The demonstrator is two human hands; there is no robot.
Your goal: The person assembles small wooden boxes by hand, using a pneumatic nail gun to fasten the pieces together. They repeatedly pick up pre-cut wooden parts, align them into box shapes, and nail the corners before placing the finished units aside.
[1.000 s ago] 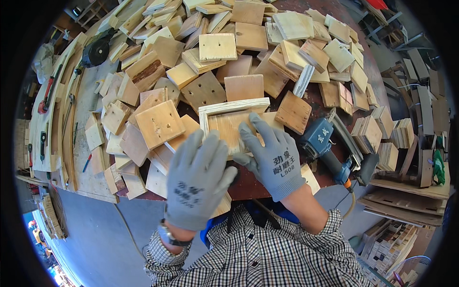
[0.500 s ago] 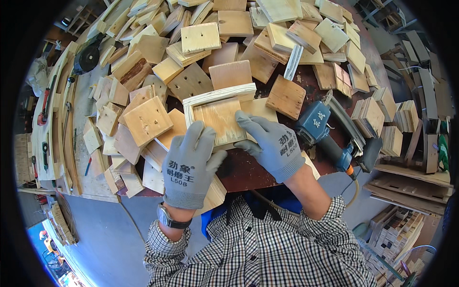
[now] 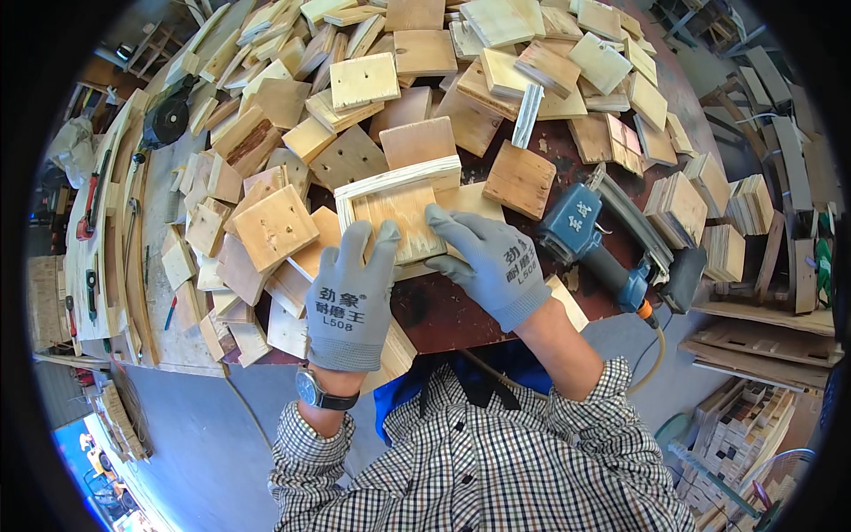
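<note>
Around the centre of the dial, in front of the wearer, a shallow wooden frame (image 3: 394, 213) lies on the reddish tabletop (image 3: 443, 310), plywood strips edging its far and left sides. At seven o'clock from it is the left hand (image 3: 352, 297), grey-gloved, back upward, two fingers parted in a V pointing to twelve, their tips at the frame's near-left corner; whether it grips is unclear. At four o'clock the right hand (image 3: 490, 264), gloved alike, angles toward ten, fingers over the frame's right end and thumb at its near edge, pinching that corner. Both forearms slope in from below; a watch (image 3: 310, 387) circles the left wrist. A small board (image 3: 417, 142) sits just beyond at twelve, a knotted square block (image 3: 520, 180) at two and a blue nail gun (image 3: 576, 226) at three. Loose wooden blocks (image 3: 365, 82) heap from nine to two.
</note>
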